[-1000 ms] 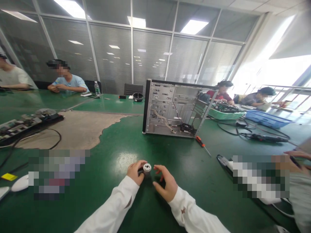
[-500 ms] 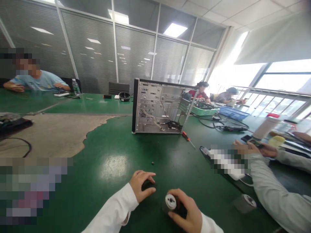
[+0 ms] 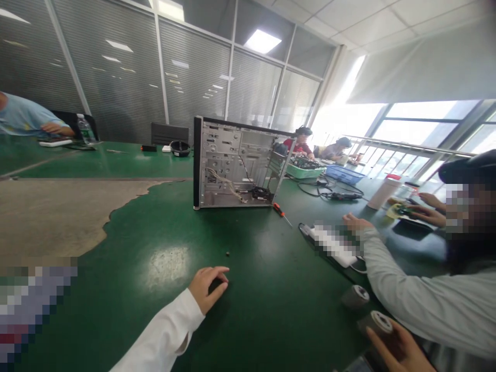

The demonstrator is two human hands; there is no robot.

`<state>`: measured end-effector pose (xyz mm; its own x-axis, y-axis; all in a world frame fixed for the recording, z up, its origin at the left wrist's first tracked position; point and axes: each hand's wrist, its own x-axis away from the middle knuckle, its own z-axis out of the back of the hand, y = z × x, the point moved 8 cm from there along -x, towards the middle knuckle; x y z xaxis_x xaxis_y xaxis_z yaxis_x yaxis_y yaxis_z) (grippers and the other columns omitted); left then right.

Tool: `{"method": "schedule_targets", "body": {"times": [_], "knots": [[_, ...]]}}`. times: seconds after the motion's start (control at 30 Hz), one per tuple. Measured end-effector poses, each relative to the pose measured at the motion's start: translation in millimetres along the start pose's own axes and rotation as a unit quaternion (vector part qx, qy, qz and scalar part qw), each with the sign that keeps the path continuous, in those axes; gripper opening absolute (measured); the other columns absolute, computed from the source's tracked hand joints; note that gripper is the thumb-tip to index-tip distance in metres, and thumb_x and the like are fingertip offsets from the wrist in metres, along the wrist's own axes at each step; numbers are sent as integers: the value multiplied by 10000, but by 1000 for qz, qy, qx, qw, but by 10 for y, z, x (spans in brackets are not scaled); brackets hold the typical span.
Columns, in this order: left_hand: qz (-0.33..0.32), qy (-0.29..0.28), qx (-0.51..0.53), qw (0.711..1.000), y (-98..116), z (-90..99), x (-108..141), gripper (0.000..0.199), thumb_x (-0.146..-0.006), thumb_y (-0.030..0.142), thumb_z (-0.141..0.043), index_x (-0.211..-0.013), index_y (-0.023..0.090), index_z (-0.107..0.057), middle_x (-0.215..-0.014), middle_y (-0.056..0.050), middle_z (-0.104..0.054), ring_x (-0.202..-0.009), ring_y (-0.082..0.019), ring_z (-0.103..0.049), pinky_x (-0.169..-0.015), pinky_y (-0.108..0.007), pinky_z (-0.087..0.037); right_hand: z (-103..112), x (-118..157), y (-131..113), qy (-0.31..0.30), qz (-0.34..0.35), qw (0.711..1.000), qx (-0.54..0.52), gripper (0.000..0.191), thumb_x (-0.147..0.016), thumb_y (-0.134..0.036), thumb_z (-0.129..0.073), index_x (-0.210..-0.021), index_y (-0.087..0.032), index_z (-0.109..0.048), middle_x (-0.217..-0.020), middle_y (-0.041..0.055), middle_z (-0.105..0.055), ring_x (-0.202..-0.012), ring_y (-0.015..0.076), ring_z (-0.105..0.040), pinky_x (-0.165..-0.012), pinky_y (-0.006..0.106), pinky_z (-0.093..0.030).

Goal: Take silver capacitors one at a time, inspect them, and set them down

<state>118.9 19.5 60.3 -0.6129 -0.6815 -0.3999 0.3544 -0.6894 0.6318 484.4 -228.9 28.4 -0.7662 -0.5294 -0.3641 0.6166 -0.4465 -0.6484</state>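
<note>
My left hand (image 3: 209, 288) rests over the green table (image 3: 248, 320) with its fingers apart and nothing between them. Just beyond its fingertips lies a tiny dark part (image 3: 227, 253). At the lower right, my right hand (image 3: 403, 343) is wrapped round a grey metal cylinder (image 3: 381, 322) with a round, holed top. A second similar cylinder (image 3: 355, 297) stands right behind it. An open computer case (image 3: 236, 165) stands upright further back, with loose cables and a black fan inside. By its lower right corner is an orange and black screwdriver (image 3: 282, 213).
A white power strip (image 3: 337, 245) lies right of the middle, beside a person's grey sleeve (image 3: 418, 289). Green (image 3: 306, 171) and blue baskets (image 3: 344, 174), cables and a pink bottle (image 3: 384, 191) stand behind. Other people sit around the table.
My right hand has carried the cylinder to the right, close to the other cylinder. The view has turned rightward, and the neighbouring person's head now shows. My left hand stays open.
</note>
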Motion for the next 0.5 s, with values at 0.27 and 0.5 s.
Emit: {"method": "schedule_targets", "body": {"times": [0.27,0.5], "knots": [[6,-14,1,1000,-15,-15,-4,255,-734,299,-404,-949,196,-494,-776,-13,-634,-777,-159,-556,-750,-328,-390,-298,-333,60,-8,30,996,87,643,-565,-624,-384,-1021,-171,-424,-950,92,-540,-859,251,-533,-756,369,-407],[6,-9,1,1000,1,2,1,245,-730,280,-414,-943,197,-500,-773,-12,-635,-771,-161,-562,-750,-331,-397,-316,-444,-387,79,149,974,151,665,-600,-522,-481,-1081,-70,-408,-1007,181,-477,-925,316,-472,-734,424,-397]]}}
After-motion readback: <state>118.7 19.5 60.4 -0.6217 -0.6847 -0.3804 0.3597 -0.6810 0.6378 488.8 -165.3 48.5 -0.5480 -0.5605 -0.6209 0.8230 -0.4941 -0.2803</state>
